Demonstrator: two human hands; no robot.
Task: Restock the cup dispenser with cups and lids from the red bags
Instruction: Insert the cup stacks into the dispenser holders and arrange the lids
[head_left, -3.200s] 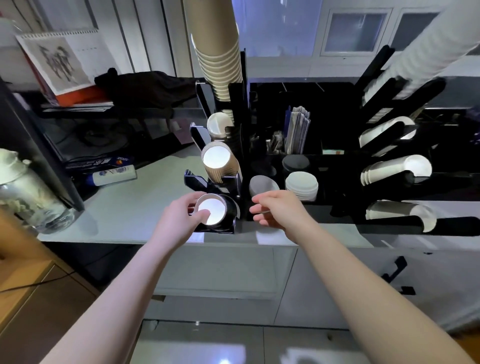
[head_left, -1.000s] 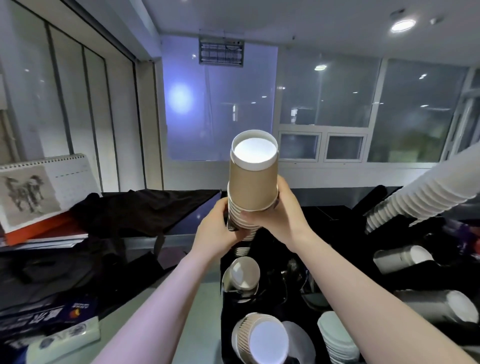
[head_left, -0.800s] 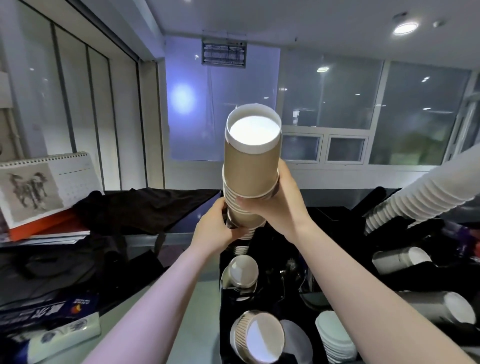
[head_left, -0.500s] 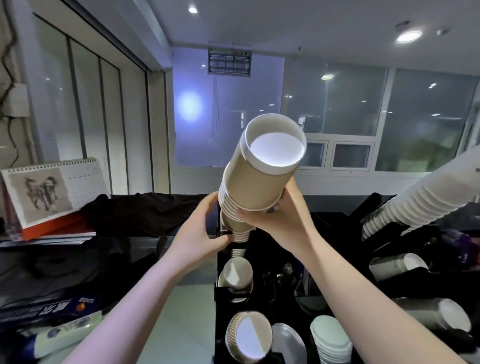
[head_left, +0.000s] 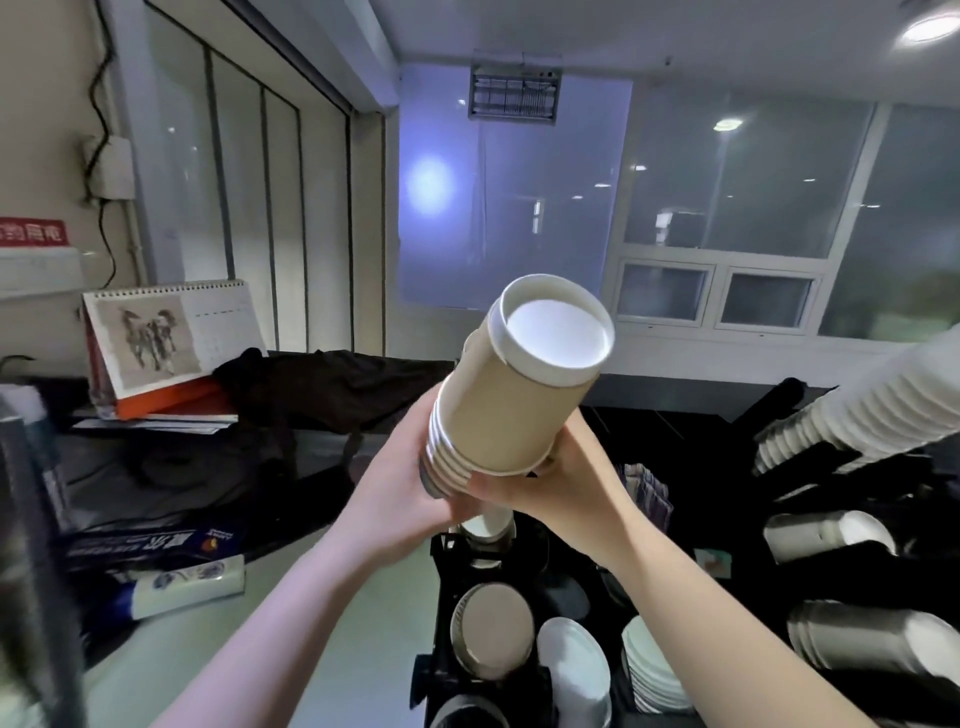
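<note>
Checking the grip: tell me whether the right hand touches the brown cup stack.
Touching. The head view shows the right hand with fingers curled against the brown cup stack at its lower end.

Cup stack (head_left: 511, 400) up between both hands — left hand (head_left: 402, 486) beside right hand (head_left: 558, 491) — above the dispenser (head_left: 441, 571); calendar (head_left: 166, 338) far left.

A pale counter (head_left: 332, 618) carries a black cup dispenser (head_left: 441, 561), a white tube (head_left: 182, 584) lying flat, and a blue packet (head_left: 150, 543) beside it.
</note>
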